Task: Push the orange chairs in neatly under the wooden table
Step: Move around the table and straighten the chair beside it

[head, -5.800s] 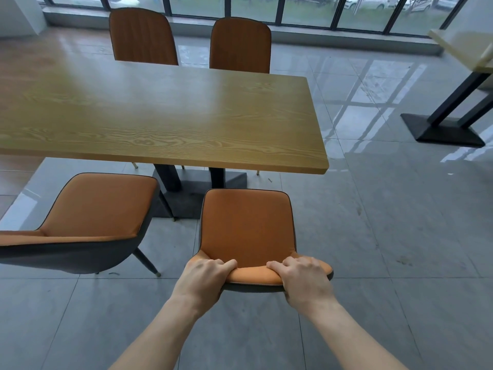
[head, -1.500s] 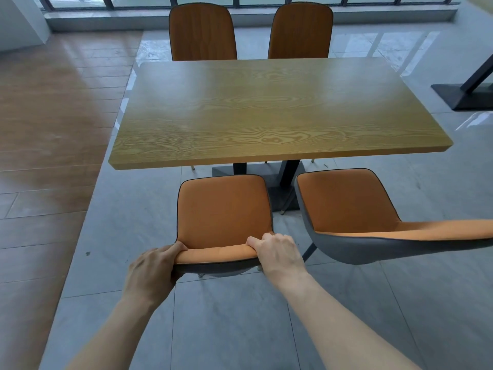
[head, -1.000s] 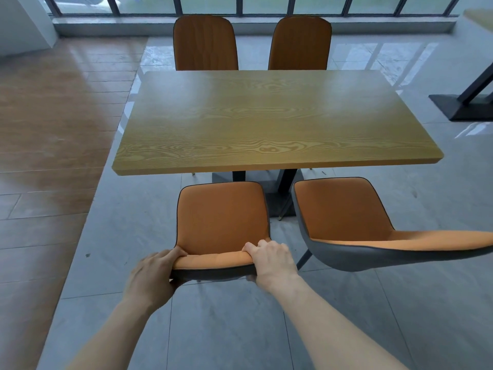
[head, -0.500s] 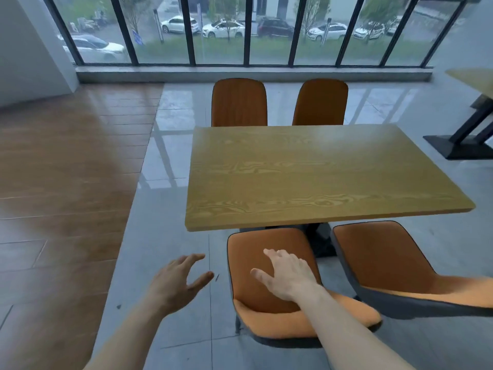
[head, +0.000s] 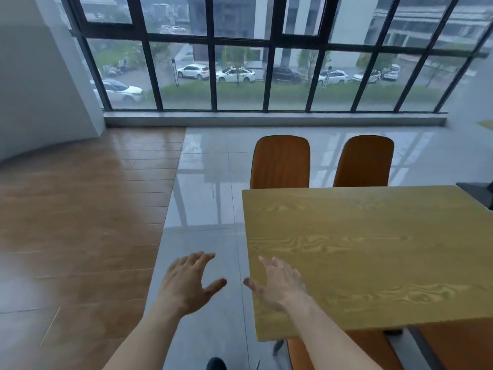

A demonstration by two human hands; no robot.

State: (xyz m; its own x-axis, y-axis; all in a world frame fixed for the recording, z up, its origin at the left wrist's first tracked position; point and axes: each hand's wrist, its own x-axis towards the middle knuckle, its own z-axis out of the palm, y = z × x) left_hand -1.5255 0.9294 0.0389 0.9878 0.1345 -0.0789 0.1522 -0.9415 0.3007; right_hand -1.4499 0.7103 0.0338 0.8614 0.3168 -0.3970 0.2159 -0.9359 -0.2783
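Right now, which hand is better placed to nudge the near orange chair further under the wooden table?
Right hand, probably: it is open above the table's near corner, closest to that chair. The left hand hovers over bare floor.

Soft grey daylight from the window wall (head: 266, 62), floor tile (head: 205, 188) glare, blurred, bowed edges.

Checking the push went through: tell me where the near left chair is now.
Head view, bottom right: the chair sits under the table's near edge, beside the right forearm.

Bare grey tiled floor (head: 202, 209) lies open left of the wooden table (head: 373, 252).
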